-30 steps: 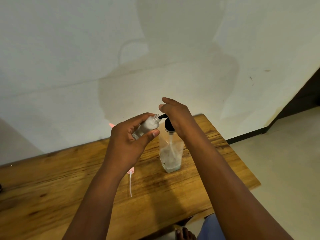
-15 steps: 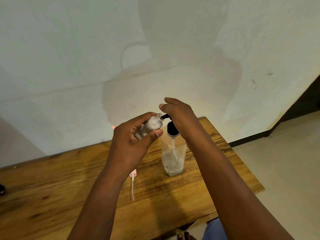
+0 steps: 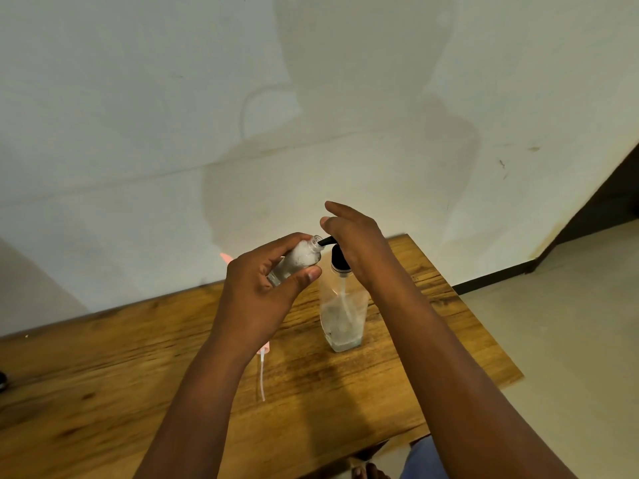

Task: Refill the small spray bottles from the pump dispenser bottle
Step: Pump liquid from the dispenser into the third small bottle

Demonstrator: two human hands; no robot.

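My left hand [image 3: 266, 288] grips a small clear spray bottle [image 3: 300, 260], uncapped and tilted, with its open neck against the black nozzle of the pump dispenser bottle [image 3: 343, 312]. That clear pump bottle stands upright on the wooden table [image 3: 138, 382], with only a little liquid at its bottom. My right hand [image 3: 356, 242] rests on top of the black pump head, fingers fairly straight; the head itself is mostly hidden under the palm. A pink spray cap with a white dip tube [image 3: 262, 371] lies on the table below my left wrist.
The table stands against a pale wall [image 3: 311, 98]; its right edge drops to a light floor [image 3: 570, 323]. Something pink [image 3: 226, 259] shows behind my left hand. A dark object [image 3: 2, 382] sits at the far left edge.
Both hands and both bottles keep the same pose. The view has shifted slightly and my right hand's fingers have lifted a little.
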